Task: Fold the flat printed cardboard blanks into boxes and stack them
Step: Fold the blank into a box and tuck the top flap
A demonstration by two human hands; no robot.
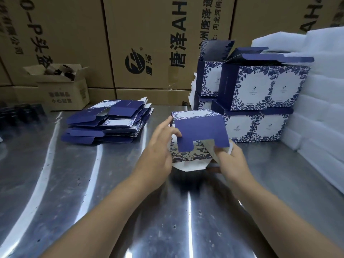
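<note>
At 9 o'clock of the half-folded box [200, 131], the left hand [160, 146] pinches its edge; the right hand [230, 161] grips the 5 o'clock corner.

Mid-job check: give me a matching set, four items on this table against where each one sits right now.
1. flat blanks
2. finished boxes
3. half-folded box
4. white foam

a. held by left hand and right hand
b. far right edge
c. piled left of the hands
d. stacked behind, right of centre

Pairs: 1-c, 2-d, 3-a, 4-b.
</note>
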